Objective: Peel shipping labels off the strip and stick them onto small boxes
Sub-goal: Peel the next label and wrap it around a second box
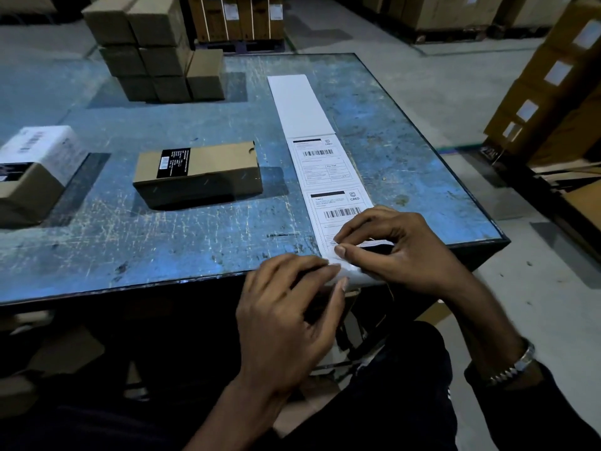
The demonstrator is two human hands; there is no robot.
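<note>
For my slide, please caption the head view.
Both hands peel a shipping label from the strip on the blue table.

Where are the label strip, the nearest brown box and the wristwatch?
label strip (320, 164): head view, on the upper printed label.
nearest brown box (208, 164): head view, on its top face.
wristwatch (517, 366): head view, on the metal band.
</note>
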